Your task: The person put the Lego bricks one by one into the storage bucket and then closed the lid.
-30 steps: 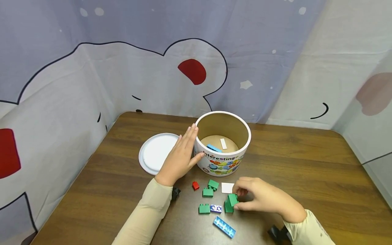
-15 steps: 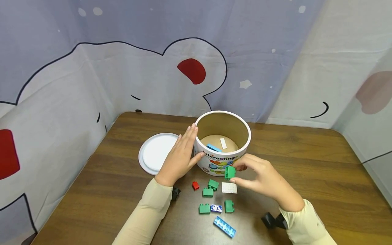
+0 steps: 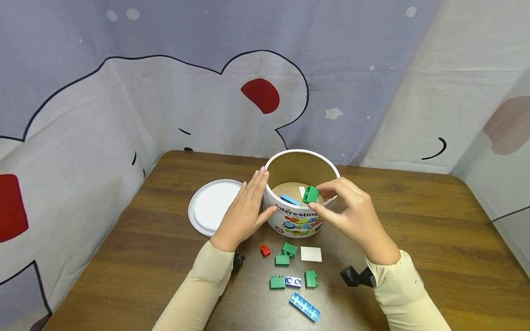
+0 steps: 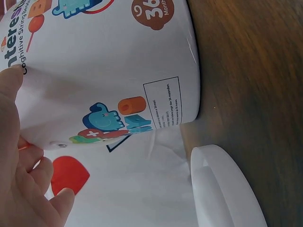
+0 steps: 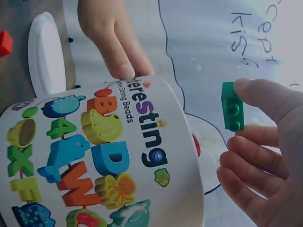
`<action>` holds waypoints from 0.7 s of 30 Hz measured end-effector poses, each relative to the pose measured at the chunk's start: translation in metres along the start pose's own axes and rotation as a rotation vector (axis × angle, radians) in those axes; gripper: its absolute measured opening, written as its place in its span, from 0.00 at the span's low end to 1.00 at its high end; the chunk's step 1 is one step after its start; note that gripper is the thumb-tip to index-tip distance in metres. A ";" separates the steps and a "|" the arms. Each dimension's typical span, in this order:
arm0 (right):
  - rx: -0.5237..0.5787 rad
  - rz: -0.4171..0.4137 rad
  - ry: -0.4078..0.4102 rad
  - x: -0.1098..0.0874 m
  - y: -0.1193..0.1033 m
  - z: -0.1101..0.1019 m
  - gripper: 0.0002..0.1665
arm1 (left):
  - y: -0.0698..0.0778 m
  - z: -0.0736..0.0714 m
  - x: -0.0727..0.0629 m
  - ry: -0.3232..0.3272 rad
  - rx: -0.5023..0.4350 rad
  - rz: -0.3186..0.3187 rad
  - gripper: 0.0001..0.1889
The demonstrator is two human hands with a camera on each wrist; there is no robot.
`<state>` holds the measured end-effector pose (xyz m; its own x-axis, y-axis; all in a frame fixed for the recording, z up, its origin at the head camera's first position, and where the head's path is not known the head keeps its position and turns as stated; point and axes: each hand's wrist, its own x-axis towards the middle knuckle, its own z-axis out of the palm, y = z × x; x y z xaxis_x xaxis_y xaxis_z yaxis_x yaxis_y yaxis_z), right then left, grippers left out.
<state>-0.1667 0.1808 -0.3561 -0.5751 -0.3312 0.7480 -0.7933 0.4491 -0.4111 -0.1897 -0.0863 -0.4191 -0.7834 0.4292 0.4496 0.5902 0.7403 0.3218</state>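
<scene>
A green building brick (image 3: 310, 194) is pinched between the thumb and fingers of my right hand (image 3: 352, 214), over the front rim of a round white bucket (image 3: 296, 220). The right wrist view shows the same green brick (image 5: 233, 106) with its studs facing the camera. My left hand (image 3: 242, 209) rests with straight fingers against the bucket's left side; the left wrist view has its thumb (image 4: 10, 80) on the printed wall. Inside the bucket lie a blue brick (image 3: 290, 199) and a white piece (image 3: 301, 191), partly hidden by the held brick.
A white lid (image 3: 213, 207) lies left of the bucket. In front are several green bricks (image 3: 277, 282), a small red brick (image 3: 265, 250), a white studded plate (image 3: 311, 253), a purple-and-white brick (image 3: 293, 281) and a long blue brick (image 3: 304, 306).
My right hand has lifted a green brick from beside another green one, carrying it up and away from me to the bucket's rim. The left hand has stayed in place.
</scene>
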 end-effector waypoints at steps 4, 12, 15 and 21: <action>-0.056 0.044 -0.003 0.009 0.007 0.005 0.16 | 0.001 0.000 -0.001 -0.003 -0.003 -0.007 0.45; -0.143 0.266 -0.119 0.030 0.011 0.015 0.17 | 0.000 0.000 -0.002 -0.011 -0.003 -0.008 0.45; -0.159 0.358 -0.214 0.042 0.014 0.020 0.16 | 0.000 0.000 -0.002 -0.009 0.001 -0.006 0.45; -0.188 0.469 -0.295 0.052 0.023 0.032 0.19 | 0.000 0.001 -0.002 -0.003 -0.003 0.004 0.45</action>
<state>-0.2212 0.1469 -0.3429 -0.9092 -0.2663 0.3201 -0.4065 0.7342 -0.5437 -0.1885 -0.0865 -0.4210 -0.7818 0.4334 0.4484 0.5936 0.7374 0.3223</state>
